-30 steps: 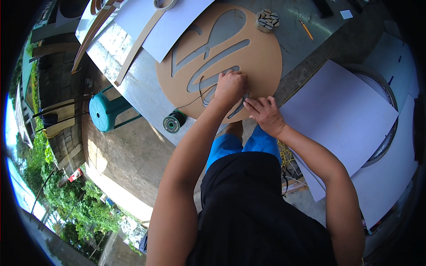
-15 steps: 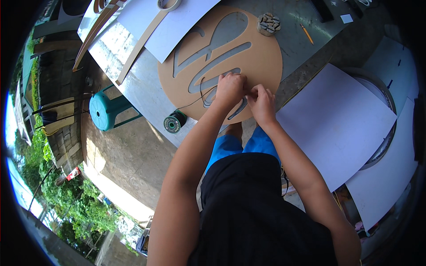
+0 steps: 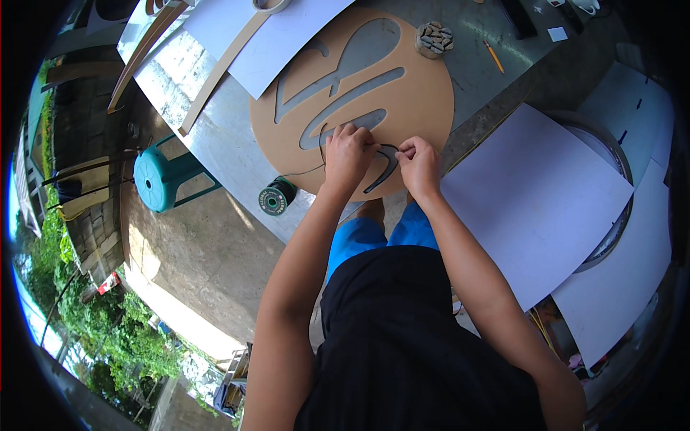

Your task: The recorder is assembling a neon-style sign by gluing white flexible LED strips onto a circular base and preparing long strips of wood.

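A round tan board [image 3: 424, 93] with curved cut-out openings lies on the metal table. Above its near part, my left hand [image 3: 348, 154] is closed in a pinch on a thin dark cord [image 3: 321, 136], which loops up beside the hand. The cord trails left to a black-and-green spool [image 3: 277, 197] at the table's near edge. My right hand [image 3: 420, 167] is also closed, thumb and fingertips pressed together, just right of a curved opening. A dark strand seems to run between both hands along that opening's upper edge; what the right fingertips hold is too small to be sure of.
A bundle of short pale pieces [image 3: 434, 39] stands on the board's far right edge. Beyond it lies a pencil [image 3: 494, 57]. White sheets [image 3: 266, 43] and a tape roll [image 3: 270, 6] are far left, a teal stool [image 3: 154, 179] left, a large white panel [image 3: 535, 201] right.
My left hand has moved left, away from my right hand, opening a gap where the dark strand shows. The right hand stays near the same opening. The whole view has shifted slightly.
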### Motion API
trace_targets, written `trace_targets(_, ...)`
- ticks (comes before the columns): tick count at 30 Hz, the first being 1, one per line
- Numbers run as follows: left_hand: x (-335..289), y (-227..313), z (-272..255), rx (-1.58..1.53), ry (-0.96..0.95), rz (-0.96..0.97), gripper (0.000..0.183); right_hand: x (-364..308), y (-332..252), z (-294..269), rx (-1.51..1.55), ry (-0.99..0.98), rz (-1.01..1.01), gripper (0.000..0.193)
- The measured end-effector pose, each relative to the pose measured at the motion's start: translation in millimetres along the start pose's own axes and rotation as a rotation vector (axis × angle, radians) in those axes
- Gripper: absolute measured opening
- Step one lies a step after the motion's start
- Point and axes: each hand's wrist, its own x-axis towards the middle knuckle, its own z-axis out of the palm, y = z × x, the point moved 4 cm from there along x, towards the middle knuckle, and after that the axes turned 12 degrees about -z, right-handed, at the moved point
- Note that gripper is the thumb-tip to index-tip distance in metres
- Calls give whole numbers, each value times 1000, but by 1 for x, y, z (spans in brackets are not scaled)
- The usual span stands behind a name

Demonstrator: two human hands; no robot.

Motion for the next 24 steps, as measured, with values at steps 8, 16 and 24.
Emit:
trace_targets(8,-6,10,6,75,43,-72,14,1,-7,-4,-15,-15,-8,13)
trace_targets(16,-8,16,14,95,109,-139,16,2,-9,-7,-37,-20,3,14)
trace_targets(24,-5,20,9,68,65,-231,20,4,-15,-8,-115,-96,6,15)
